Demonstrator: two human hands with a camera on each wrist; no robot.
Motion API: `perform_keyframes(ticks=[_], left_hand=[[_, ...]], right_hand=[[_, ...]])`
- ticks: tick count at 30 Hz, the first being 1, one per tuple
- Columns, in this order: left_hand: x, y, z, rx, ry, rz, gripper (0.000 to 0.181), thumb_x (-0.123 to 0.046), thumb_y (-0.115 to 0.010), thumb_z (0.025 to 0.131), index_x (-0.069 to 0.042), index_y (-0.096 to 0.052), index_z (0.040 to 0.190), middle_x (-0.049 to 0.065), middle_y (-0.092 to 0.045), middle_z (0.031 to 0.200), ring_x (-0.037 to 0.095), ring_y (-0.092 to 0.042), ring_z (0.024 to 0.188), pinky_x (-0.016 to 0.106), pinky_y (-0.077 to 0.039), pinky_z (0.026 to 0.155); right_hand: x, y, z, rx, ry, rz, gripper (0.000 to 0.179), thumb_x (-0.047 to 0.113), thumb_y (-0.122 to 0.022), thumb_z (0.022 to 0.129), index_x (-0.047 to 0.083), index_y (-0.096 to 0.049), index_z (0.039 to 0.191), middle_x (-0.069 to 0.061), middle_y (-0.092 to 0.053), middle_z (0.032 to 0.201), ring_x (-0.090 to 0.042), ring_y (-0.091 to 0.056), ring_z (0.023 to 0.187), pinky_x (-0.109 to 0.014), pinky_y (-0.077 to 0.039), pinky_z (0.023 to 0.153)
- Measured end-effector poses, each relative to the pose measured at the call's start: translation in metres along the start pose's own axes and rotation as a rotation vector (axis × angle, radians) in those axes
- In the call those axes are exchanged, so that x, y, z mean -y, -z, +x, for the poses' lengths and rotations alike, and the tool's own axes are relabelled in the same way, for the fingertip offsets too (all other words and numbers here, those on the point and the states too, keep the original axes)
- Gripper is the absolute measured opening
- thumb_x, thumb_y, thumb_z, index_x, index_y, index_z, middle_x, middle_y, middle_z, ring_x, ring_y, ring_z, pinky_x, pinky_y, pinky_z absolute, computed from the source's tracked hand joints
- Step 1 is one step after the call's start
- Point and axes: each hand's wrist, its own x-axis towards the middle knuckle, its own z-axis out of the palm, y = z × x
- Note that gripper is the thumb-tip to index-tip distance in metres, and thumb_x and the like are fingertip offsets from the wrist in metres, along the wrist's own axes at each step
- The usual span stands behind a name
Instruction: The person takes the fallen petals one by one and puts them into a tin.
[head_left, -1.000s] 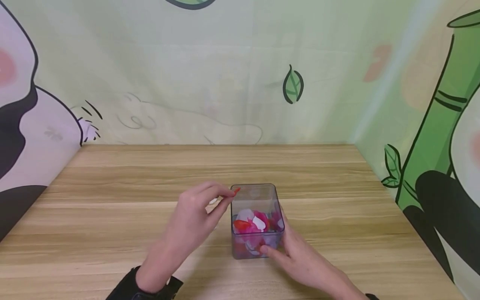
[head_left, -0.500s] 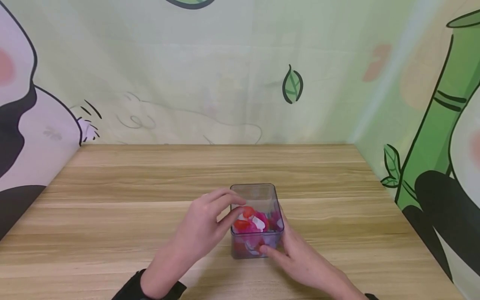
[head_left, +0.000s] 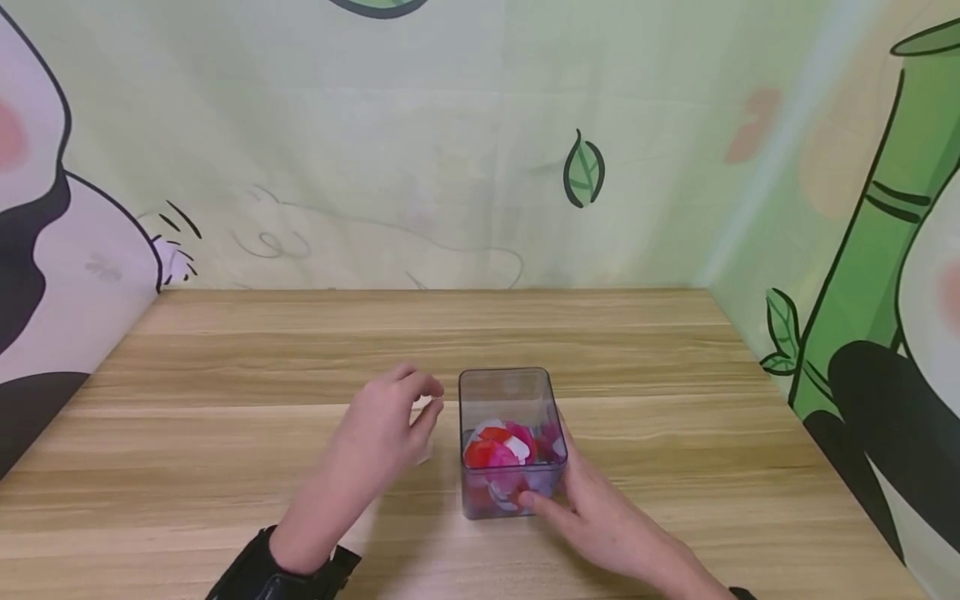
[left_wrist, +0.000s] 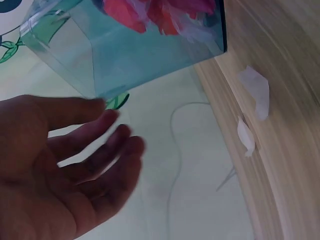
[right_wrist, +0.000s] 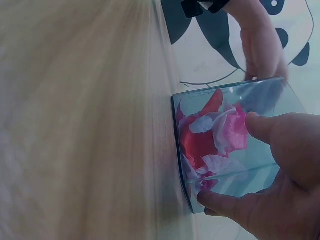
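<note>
A clear plastic box (head_left: 510, 397) stands on the table, partly filled with red, pink and white petal-like pieces (head_left: 495, 455). My right hand (head_left: 600, 518) grips the box at its near right corner, thumb on the front wall and fingers along the right side. Just left of the box, my left hand (head_left: 384, 427) hovers with loosely bent fingers; the left wrist view shows nothing between them. Two thin white pieces, one broad (left_wrist: 257, 91) and one narrow (left_wrist: 245, 137), lie on the table in that view, mostly hidden behind the left hand in the head view.
The wood-grain table (head_left: 645, 350) reaches back to a printed cloth backdrop (head_left: 420, 150) with cartoon pandas and bamboo. The cloth also encloses the left and right sides.
My left hand brought a red piece over the box and let it go inside, then drew back left. The red piece now lies on the pile. My right hand kept its grip.
</note>
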Motion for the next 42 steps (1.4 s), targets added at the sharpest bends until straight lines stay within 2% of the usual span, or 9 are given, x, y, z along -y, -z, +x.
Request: perform_keyframes(ticks=[3, 7, 10, 13, 17, 21, 29, 37, 42], left_hand=[[0.006, 0.002, 0.001, 0.161, 0.079, 0.039, 0.007, 0.000, -0.077, 0.086, -0.001, -0.073, 0.092, 0.010, -0.068, 0.092, 0.027, -0.066, 0.083, 0.043, -0.056, 0.076], [0.016, -0.001, 0.003, 0.340, 0.149, 0.056, 0.011, -0.001, -0.078, 0.083, -0.002, -0.073, 0.093, 0.011, -0.069, 0.093, 0.030, -0.068, 0.091, 0.046, -0.056, 0.082], [0.022, -0.006, 0.004, 0.430, 0.191, 0.075, 0.014, -0.001, -0.079, 0.080, -0.002, -0.072, 0.091, 0.009, -0.069, 0.091, 0.027, -0.067, 0.089, 0.044, -0.056, 0.081], [0.026, -0.010, 0.003, 0.487, 0.198, 0.101, 0.015, -0.001, -0.083, 0.079, -0.002, -0.071, 0.089, 0.008, -0.068, 0.087, 0.025, -0.065, 0.085, 0.042, -0.056, 0.079], [0.029, -0.016, 0.001, 0.497, 0.157, 0.121, 0.018, 0.000, -0.085, 0.078, -0.001, -0.069, 0.086, 0.008, -0.067, 0.084, 0.026, -0.065, 0.084, 0.042, -0.055, 0.080], [0.032, -0.021, 0.000, 0.481, 0.135, 0.127, 0.015, 0.003, -0.081, 0.078, -0.002, -0.067, 0.080, 0.006, -0.064, 0.078, 0.024, -0.061, 0.077, 0.040, -0.054, 0.074], [0.032, -0.027, -0.002, 0.527, 0.185, 0.121, 0.012, 0.003, -0.073, 0.083, -0.004, -0.066, 0.078, 0.005, -0.059, 0.075, 0.020, -0.053, 0.069, 0.036, -0.050, 0.065], [0.034, -0.029, -0.006, 0.499, 0.120, 0.122, 0.028, 0.007, -0.070, 0.074, -0.011, -0.052, 0.064, -0.001, -0.045, 0.060, 0.014, -0.042, 0.056, 0.029, -0.039, 0.051], [0.033, -0.030, -0.007, 0.485, 0.106, 0.132, 0.034, 0.007, -0.073, 0.076, -0.011, -0.050, 0.060, -0.003, -0.040, 0.057, 0.013, -0.039, 0.054, 0.027, -0.035, 0.049]], right_hand=[[0.001, 0.000, 0.000, 0.002, -0.001, -0.001, 0.103, 0.021, -0.069, 0.100, 0.034, 0.010, 0.163, -0.009, -0.031, 0.164, -0.025, -0.038, 0.145, -0.049, -0.031, 0.116], [0.001, 0.000, 0.000, -0.004, 0.007, -0.021, 0.103, 0.021, -0.069, 0.100, 0.032, 0.010, 0.164, -0.009, -0.028, 0.165, -0.026, -0.035, 0.147, -0.050, -0.029, 0.117], [0.002, -0.001, 0.001, 0.002, 0.015, -0.019, 0.102, 0.022, -0.068, 0.100, 0.029, 0.010, 0.164, -0.009, -0.028, 0.166, -0.026, -0.034, 0.148, -0.049, -0.028, 0.117], [0.001, -0.001, 0.001, 0.016, 0.010, 0.006, 0.101, 0.023, -0.068, 0.100, 0.029, 0.010, 0.164, -0.007, -0.029, 0.165, -0.024, -0.036, 0.147, -0.049, -0.031, 0.116], [0.002, -0.002, 0.001, 0.010, 0.010, 0.001, 0.101, 0.022, -0.068, 0.100, 0.027, 0.010, 0.164, -0.007, -0.027, 0.166, -0.025, -0.034, 0.148, -0.049, -0.029, 0.117], [0.002, -0.002, 0.001, -0.005, 0.015, -0.026, 0.102, 0.021, -0.068, 0.100, 0.026, 0.010, 0.164, -0.007, -0.021, 0.168, -0.026, -0.029, 0.150, -0.050, -0.026, 0.118], [0.003, -0.001, 0.001, 0.009, -0.020, -0.017, 0.101, 0.023, -0.067, 0.101, 0.029, 0.012, 0.164, -0.005, -0.018, 0.169, -0.025, -0.028, 0.150, -0.049, -0.026, 0.118], [0.003, -0.001, 0.000, 0.003, -0.027, -0.019, 0.101, 0.023, -0.067, 0.101, 0.029, 0.012, 0.164, -0.005, -0.020, 0.168, -0.023, -0.031, 0.149, -0.047, -0.027, 0.118], [0.002, -0.001, 0.000, -0.006, -0.012, -0.036, 0.101, 0.022, -0.068, 0.101, 0.027, 0.011, 0.164, -0.006, -0.021, 0.168, -0.024, -0.031, 0.149, -0.049, -0.027, 0.118]])
